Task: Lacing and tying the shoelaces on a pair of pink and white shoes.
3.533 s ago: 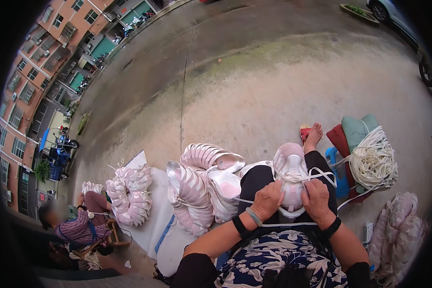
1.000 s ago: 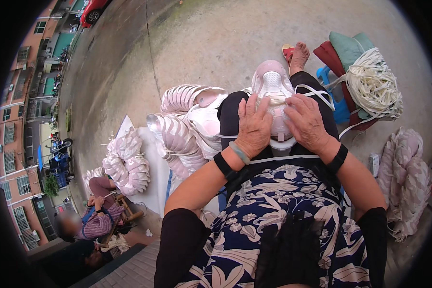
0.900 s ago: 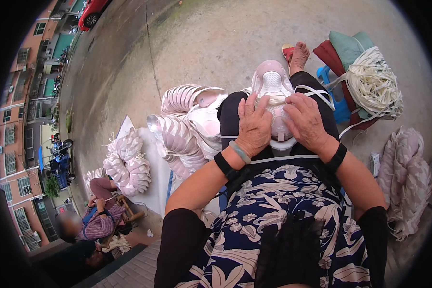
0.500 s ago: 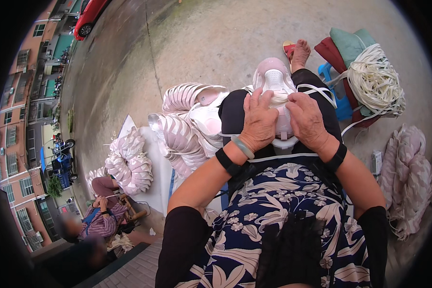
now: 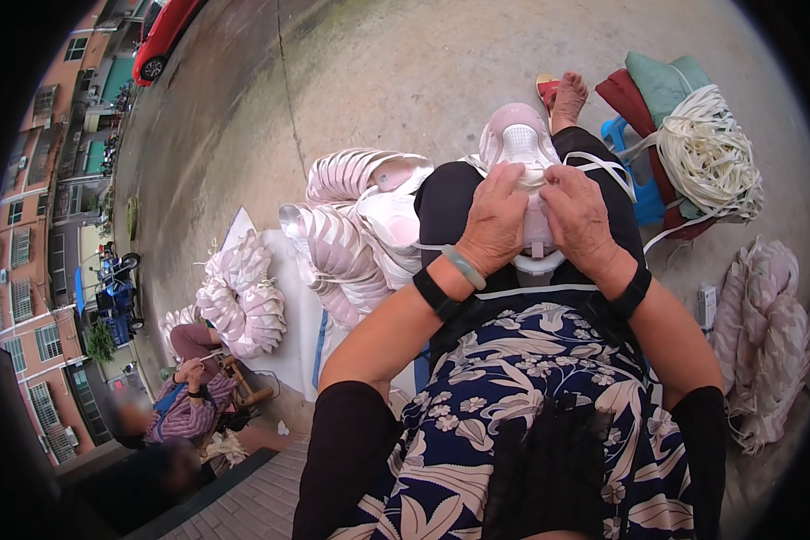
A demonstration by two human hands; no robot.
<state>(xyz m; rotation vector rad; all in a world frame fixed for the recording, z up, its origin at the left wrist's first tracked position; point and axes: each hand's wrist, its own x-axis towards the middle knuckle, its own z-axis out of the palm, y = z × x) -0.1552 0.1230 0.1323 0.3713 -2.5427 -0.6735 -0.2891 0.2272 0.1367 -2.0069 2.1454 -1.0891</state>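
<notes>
A pale pink and white shoe upper (image 5: 516,124) lies across my lap, its perforated toe pointing away from me. My left hand (image 5: 495,220) and my right hand (image 5: 578,218) meet over its lacing area with fingers bent. Between the fingertips shows a bit of flat white shoelace (image 5: 533,177), pinched from both sides; the fingers partly hide it. More loose white lace (image 5: 603,164) trails over my right thigh. Below my hands the heel end of the shoe upper narrows toward a white rounded piece (image 5: 538,264).
Stacked pink and white shoe uppers (image 5: 333,256) lean at my left knee. Another coiled stack (image 5: 238,301) lies farther left, near a seated person (image 5: 189,405). To my right, a bundle of white laces (image 5: 706,148) rests on a blue stool (image 5: 643,202); wrapped uppers (image 5: 765,346) lie nearer.
My left hand's fingers have drawn in from a more spread pose. Both hands stay over the shoe upper. The seated person's hands have risen slightly.
</notes>
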